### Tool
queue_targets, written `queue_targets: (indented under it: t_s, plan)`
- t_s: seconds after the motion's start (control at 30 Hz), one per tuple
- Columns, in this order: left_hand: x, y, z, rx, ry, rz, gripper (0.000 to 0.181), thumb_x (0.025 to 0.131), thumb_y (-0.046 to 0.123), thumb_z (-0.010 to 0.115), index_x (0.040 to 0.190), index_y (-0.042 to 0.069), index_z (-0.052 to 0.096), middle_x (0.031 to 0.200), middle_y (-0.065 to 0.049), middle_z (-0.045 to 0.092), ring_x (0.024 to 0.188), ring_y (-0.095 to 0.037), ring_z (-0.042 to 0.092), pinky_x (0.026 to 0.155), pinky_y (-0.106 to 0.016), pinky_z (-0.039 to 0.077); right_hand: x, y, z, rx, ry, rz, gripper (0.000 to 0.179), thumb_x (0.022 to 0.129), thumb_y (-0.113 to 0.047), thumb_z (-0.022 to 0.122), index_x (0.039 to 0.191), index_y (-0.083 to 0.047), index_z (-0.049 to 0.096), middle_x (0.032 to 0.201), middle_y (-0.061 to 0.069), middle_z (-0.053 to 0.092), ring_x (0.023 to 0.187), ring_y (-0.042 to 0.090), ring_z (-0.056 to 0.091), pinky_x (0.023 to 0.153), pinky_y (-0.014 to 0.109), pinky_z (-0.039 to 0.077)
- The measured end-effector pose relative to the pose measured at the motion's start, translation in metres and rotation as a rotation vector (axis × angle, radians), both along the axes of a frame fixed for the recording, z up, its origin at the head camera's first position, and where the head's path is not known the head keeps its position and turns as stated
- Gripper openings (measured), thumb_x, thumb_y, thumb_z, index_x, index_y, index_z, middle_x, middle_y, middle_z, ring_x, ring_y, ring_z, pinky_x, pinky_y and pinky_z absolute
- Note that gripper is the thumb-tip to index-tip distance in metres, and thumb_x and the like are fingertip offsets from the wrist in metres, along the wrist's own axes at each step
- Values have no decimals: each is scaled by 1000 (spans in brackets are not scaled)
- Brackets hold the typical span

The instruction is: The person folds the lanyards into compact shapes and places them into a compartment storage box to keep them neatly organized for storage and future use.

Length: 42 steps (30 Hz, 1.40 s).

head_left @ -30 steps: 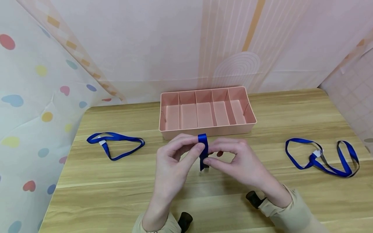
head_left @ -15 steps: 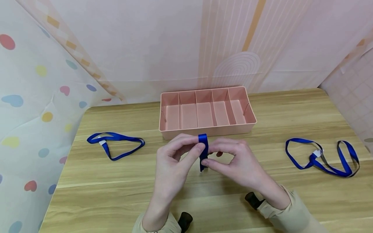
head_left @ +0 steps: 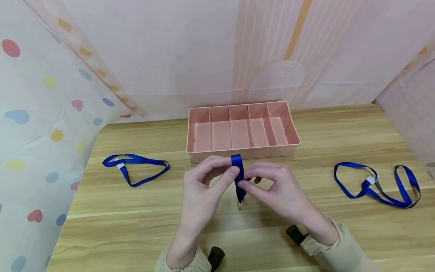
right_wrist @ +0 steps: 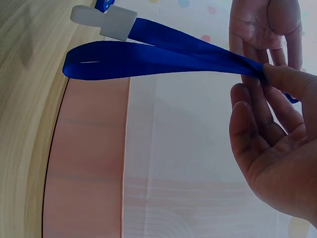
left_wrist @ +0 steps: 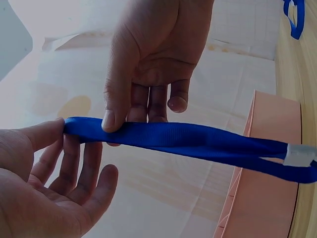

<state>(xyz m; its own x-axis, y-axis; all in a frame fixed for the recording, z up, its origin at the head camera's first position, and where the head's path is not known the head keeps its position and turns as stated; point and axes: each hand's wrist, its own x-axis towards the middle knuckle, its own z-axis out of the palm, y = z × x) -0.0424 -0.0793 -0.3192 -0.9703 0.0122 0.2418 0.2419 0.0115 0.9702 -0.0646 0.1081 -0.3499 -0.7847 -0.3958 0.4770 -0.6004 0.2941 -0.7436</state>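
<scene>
A folded blue lanyard (head_left: 239, 175) hangs above the table in front of the pink box. My left hand (head_left: 205, 192) pinches its upper end between thumb and fingers. Just below, my right hand (head_left: 276, 187) pinches the strap from the other side. In the left wrist view the lanyard (left_wrist: 183, 136) runs in flat layers to a white plastic clip (left_wrist: 299, 154) at its lower end. The right wrist view shows a loop of the strap (right_wrist: 124, 59) hanging beside the white clip (right_wrist: 118, 23), with my right thumb and fingers at the gathered part.
A pink box (head_left: 242, 152) with several compartments stands at the back of the wooden table (head_left: 136, 226). One blue lanyard (head_left: 136, 160) lies on the left, another (head_left: 387, 196) on the right, each with a white clip. A patterned cloth (head_left: 204, 45) rises behind the table.
My right thumb has shifted slightly up along the strap. The lanyard's lower end has swung a little to the right and hangs slightly lower. My left hand keeps nearly the same place.
</scene>
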Motion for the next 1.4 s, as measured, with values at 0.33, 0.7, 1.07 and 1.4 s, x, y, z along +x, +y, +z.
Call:
queue_targets:
  t_s: [0.33,0.7,1.07,1.4]
  plan:
    - [-3,-3,1,-1,-84,51,17,101,6,68,113,-4,75,96,0,75,89,-11,71,89,-24,60,0,3,3,-3,-25,-43,9,89,-1,80,92,-10,80,86,2,78,80,1,66,73,21,57]
    - [-15,7,-13,-52,-180,-95,27,108,10,56,130,-1,69,124,-22,75,112,-22,72,107,-31,57,-2,12,9,-108,3,-84,19,84,11,79,89,-7,78,85,6,75,78,2,64,70,18,55]
    - [-16,11,-23,-247,-175,-364,37,113,18,45,134,-1,68,132,-17,75,132,-29,68,117,-43,52,-5,19,15,-233,-28,-167,20,85,15,75,87,-5,77,86,-15,72,74,5,58,66,20,48]
    - [-13,14,-22,-239,-207,-388,33,111,21,53,129,2,72,114,-18,80,102,-15,75,91,-23,59,-5,21,17,-248,-70,-187,18,87,14,73,89,-3,76,85,-17,70,72,7,55,63,22,46]
